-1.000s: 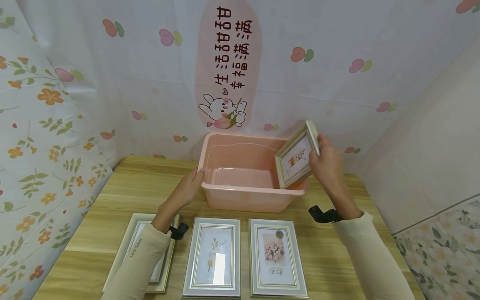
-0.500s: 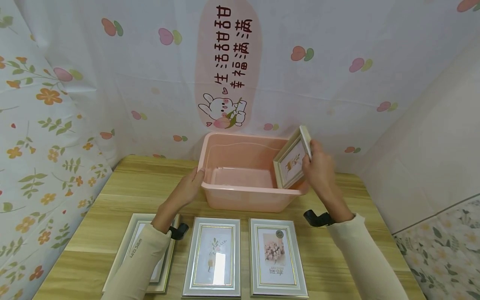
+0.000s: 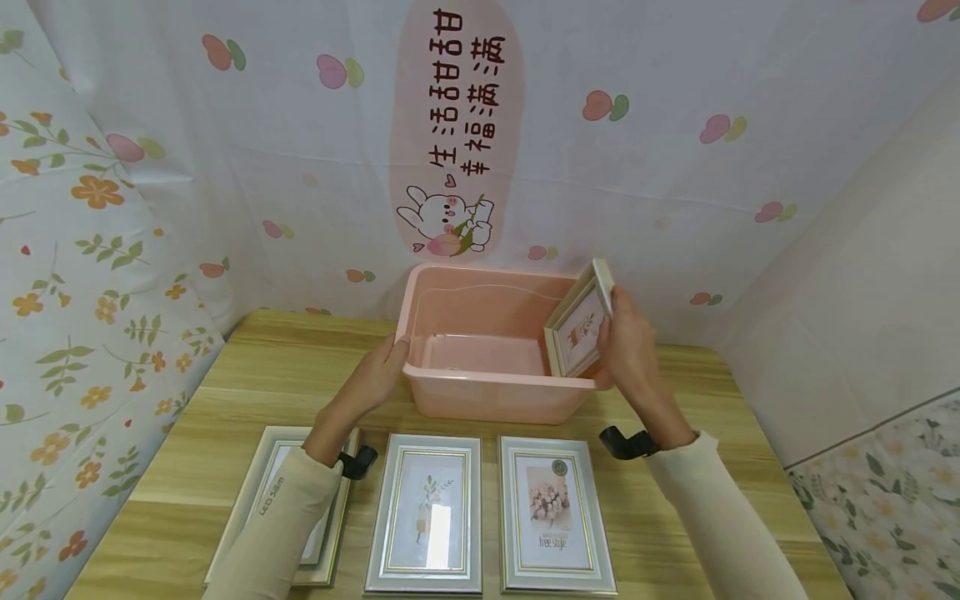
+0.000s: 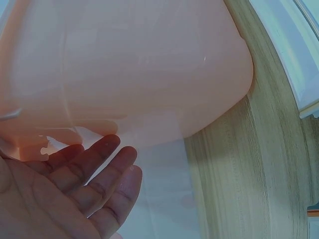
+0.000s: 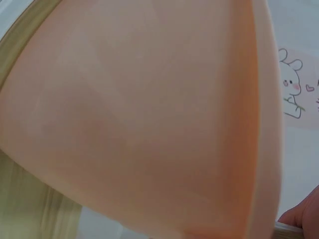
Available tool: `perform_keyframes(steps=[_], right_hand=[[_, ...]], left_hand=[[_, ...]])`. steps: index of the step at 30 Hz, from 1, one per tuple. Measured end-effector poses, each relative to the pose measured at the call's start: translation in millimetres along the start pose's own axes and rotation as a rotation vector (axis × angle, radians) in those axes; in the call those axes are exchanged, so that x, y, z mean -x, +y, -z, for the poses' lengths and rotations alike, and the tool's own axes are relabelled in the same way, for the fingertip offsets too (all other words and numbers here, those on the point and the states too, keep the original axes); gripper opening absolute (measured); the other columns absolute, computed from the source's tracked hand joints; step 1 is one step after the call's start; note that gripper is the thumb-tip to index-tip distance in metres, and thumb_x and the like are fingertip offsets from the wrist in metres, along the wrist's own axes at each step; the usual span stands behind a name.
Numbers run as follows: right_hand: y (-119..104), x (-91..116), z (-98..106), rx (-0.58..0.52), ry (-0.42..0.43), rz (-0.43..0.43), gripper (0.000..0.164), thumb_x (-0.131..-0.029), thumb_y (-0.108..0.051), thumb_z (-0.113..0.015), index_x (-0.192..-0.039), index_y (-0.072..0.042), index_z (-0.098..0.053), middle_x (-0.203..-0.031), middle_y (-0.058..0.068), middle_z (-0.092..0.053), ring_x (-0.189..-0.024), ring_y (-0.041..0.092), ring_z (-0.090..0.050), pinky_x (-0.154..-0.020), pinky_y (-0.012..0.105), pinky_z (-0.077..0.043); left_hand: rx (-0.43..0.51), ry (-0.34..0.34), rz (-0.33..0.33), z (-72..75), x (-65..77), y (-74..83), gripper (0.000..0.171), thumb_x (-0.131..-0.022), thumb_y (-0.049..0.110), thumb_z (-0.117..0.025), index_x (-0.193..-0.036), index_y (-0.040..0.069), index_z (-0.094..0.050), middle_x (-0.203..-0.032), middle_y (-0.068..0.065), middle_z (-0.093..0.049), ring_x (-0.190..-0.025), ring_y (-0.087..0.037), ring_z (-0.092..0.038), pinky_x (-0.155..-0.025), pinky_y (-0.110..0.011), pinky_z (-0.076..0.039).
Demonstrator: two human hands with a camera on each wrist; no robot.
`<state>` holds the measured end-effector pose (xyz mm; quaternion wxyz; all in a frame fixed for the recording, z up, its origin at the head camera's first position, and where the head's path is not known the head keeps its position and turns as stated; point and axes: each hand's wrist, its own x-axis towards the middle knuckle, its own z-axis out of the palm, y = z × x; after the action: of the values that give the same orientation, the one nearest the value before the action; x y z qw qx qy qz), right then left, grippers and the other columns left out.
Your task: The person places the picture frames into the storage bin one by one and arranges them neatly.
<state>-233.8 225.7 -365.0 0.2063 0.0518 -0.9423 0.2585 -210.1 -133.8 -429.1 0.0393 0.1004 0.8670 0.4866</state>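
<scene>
A pink plastic basin [image 3: 491,396] stands on the table near the back curtain. At its left rim my left hand [image 3: 375,371] holds on, thumb at the edge and fingers against the outside wall; those fingers [image 4: 112,199] show beside the basin wall in the left wrist view. My right hand [image 3: 628,337] grips the right edge of a cream picture frame [image 3: 581,329] with a plant print. This frame leans tilted inside the basin's right end, its upper corner above the rim. In the right wrist view the basin wall [image 5: 134,114] hides most of the frame.
Three more picture frames lie flat in front: a left frame [image 3: 330,533] partly under my left sleeve, a middle frame [image 3: 423,512] and a right frame [image 3: 557,512] with a flower print. A patterned curtain [image 3: 322,167] hangs close behind the basin.
My right hand has moved left and slightly down, lowering the picture frame further into the right end of the basin. My left hand stays at the left rim.
</scene>
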Motion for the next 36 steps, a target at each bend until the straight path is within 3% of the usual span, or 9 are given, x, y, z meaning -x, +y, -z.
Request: perform_keyframes(steps=[13,24,29,36], right_hand=[[7,5,-14,-0.011,0.007,0.001,0.035,-0.099,0.002,-0.044,-0.133,0.013,-0.043,-0.112,0.035,-0.058,-0.099,0.052,-0.062,-0.077,0.063,-0.053],[10,7,-21,-0.04,0.0,0.015,0.044,-0.095,0.005,-0.047,-0.138,0.014,-0.041,-0.113,0.039,-0.059,-0.094,0.053,-0.064,-0.073,0.063,-0.054],[10,9,-20,-0.088,-0.024,-0.036,0.048,-0.093,0.001,-0.048,-0.14,0.012,-0.042,-0.111,0.035,-0.061,-0.081,0.044,-0.066,-0.059,0.052,-0.054],[13,10,-19,-0.102,-0.044,-0.099,0.043,-0.094,-0.009,-0.051,-0.135,0.006,-0.049,-0.09,0.026,-0.066,-0.064,0.032,-0.062,-0.046,0.033,-0.045]], left_hand=[[0.014,-0.019,-0.008,-1.1,1.7,4.2,0.062,-0.108,0.043,-0.02,-0.153,0.001,-0.03,-0.15,-0.026,-0.041,-0.141,-0.044,-0.035,-0.114,-0.061,-0.029],[0.007,-0.014,-0.004,-0.1,0.7,3.5,0.064,-0.108,0.045,-0.019,-0.154,0.001,-0.029,-0.152,-0.026,-0.038,-0.142,-0.044,-0.032,-0.115,-0.06,-0.027],[0.008,-0.01,0.003,0.5,0.4,2.0,0.065,-0.108,0.045,-0.018,-0.154,0.001,-0.027,-0.153,-0.026,-0.036,-0.143,-0.044,-0.031,-0.116,-0.06,-0.026],[0.019,-0.021,0.001,0.7,0.7,1.7,0.064,-0.108,0.043,-0.018,-0.155,-0.001,-0.025,-0.155,-0.026,-0.034,-0.144,-0.044,-0.029,-0.116,-0.059,-0.025]])
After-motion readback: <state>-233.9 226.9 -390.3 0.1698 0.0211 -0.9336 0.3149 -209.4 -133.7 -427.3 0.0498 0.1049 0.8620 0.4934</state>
